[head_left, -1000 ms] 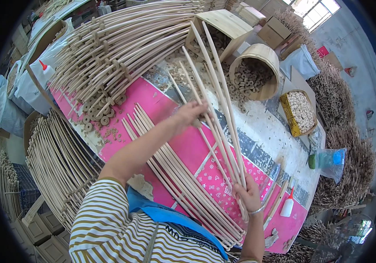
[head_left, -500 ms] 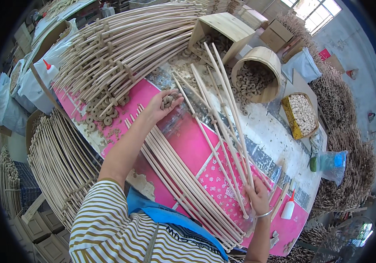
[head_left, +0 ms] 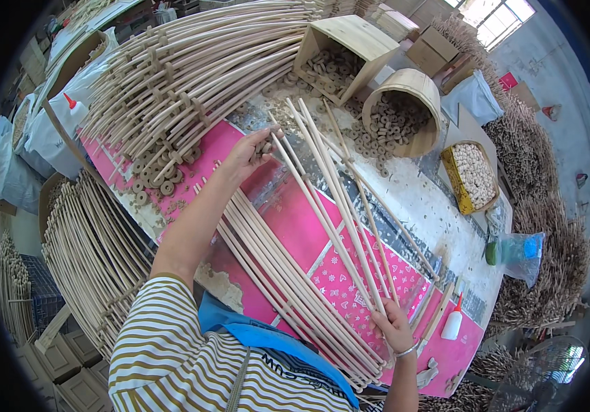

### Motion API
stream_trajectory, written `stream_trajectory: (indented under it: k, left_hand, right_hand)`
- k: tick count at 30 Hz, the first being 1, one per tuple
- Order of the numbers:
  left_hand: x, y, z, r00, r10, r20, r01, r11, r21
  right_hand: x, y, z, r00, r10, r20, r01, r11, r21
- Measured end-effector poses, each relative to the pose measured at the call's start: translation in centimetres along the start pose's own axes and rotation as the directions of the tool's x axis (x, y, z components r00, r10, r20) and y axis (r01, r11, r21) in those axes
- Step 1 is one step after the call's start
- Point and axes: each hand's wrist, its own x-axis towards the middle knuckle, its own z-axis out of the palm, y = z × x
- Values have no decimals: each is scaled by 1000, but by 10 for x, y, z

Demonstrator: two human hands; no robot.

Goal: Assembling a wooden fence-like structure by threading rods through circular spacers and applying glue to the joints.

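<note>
A small fan of long pale rattan rods (head_left: 336, 206) is held at its near ends by the right hand (head_left: 394, 328), whose grip is closed around them low on the right; the rods splay away toward the far side over the pink tabletop (head_left: 288, 226). The left hand (head_left: 250, 152) is raised near the far tips of the rods, its fingers pinched on what appear to be a few small wooden rings (head_left: 264, 145), though the count cannot be told. A laid-out row of rods (head_left: 274, 281) rests flat on the tabletop just left of the held fan. Two wooden tubs of rings (head_left: 398, 120) lie tipped at the far side, and a glue bottle (head_left: 453, 321) stands near the right hand. The step in hand is judged to be threading rings onto the rod tips; a tip would next need to be lined up with a ring's hole.
</note>
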Motion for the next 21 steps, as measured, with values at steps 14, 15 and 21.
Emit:
stream_trajectory:
  k: [14,15,21]
  left_hand:
    - [-46,-17,94,967,-247,67,213,920,329]
    - [-47,-24,100,957,-281,77,237,904,355]
    - [-35,-7,52,979,-202,-26,202,979,-9]
  right_hand:
    - [44,-17,14,989,-118,-86,111,990,-85]
    - [52,-18,16,980,-174,-100,167,983,-81]
    - [57,-25,-2,822,-408,-397,297,902,-314]
